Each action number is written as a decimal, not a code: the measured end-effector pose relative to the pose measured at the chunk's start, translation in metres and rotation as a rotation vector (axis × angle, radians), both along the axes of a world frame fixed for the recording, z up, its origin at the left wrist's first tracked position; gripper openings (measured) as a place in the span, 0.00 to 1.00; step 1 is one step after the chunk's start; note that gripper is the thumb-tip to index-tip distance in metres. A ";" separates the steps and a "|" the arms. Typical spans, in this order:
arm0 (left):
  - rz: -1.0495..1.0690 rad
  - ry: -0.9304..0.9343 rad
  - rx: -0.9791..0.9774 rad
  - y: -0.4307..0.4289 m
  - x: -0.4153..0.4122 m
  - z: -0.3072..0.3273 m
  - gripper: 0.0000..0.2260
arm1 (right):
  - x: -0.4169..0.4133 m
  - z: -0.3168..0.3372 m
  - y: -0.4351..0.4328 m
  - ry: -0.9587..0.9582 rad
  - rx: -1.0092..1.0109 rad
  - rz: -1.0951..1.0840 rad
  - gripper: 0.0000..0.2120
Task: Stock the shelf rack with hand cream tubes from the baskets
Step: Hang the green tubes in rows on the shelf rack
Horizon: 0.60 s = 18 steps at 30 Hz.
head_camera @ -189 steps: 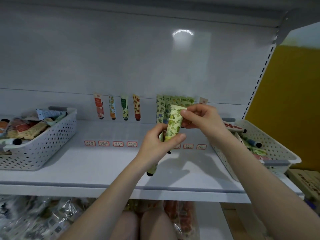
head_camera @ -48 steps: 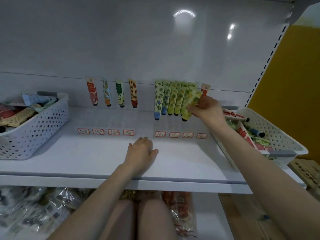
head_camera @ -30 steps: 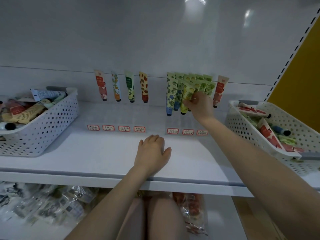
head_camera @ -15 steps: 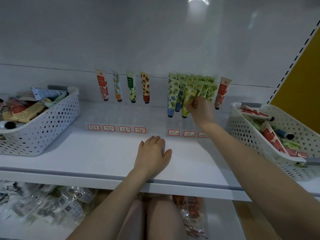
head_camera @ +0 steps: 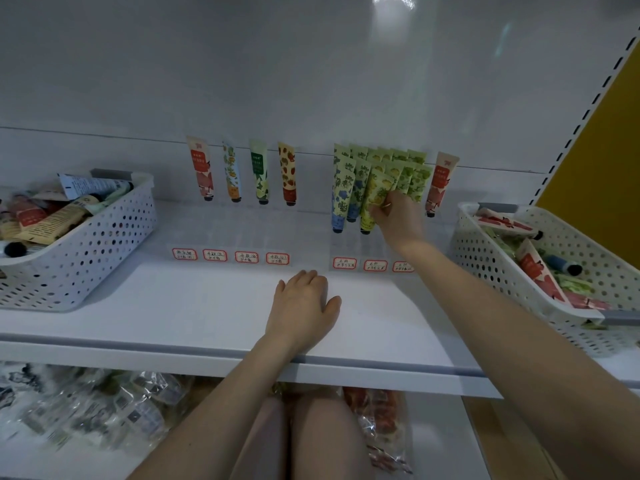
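Head view: the right hand's fingertips (head_camera: 382,209) are curled against a yellow-green hand cream tube (head_camera: 374,190), pinching it partway down its right edge. The right hand (head_camera: 398,221) reaches to the back of the shelf (head_camera: 207,306), its forearm running up from the lower right. The pinched tube stands cap down at the front of a cluster of green and blue tubes (head_camera: 346,183), tight against its neighbours, and the cluster leans on the white back panel (head_camera: 311,81). Just right of the hand stands 1 red tube (head_camera: 440,181), also cap down.

The left hand (head_camera: 301,306) lies palm down on the bare front part of the shelf, its fingers (head_camera: 308,280) straight and pressed together and the thumb spread to the side; it holds nothing.

To the left of the cluster, 4 single tubes (head_camera: 259,173) stand apart from one another along the back panel: red, orange, green and strawberry-patterned. Red-bordered labels (head_camera: 216,255) sit on the shelf in front of both groups; their handwriting is too small to read.

A white perforated basket on the left (head_camera: 86,244) is piled with mixed tubes. A second perforated basket on the right (head_camera: 502,258) holds red and green tubes lying loose. Below the shelf lie clear plastic packets (head_camera: 86,410).
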<state>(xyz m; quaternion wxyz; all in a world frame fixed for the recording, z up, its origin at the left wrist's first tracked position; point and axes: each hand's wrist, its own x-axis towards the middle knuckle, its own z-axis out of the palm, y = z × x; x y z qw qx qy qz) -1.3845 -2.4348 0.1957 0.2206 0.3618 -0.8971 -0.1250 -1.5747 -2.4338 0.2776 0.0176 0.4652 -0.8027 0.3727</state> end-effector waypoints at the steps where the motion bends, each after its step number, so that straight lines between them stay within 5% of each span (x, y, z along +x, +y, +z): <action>1: -0.001 -0.001 -0.003 0.000 0.000 0.000 0.09 | 0.000 0.000 0.000 0.000 0.001 0.000 0.07; 18: -0.013 0.013 -0.027 0.001 0.000 0.002 0.11 | 0.002 0.002 0.002 -0.102 0.043 -0.004 0.11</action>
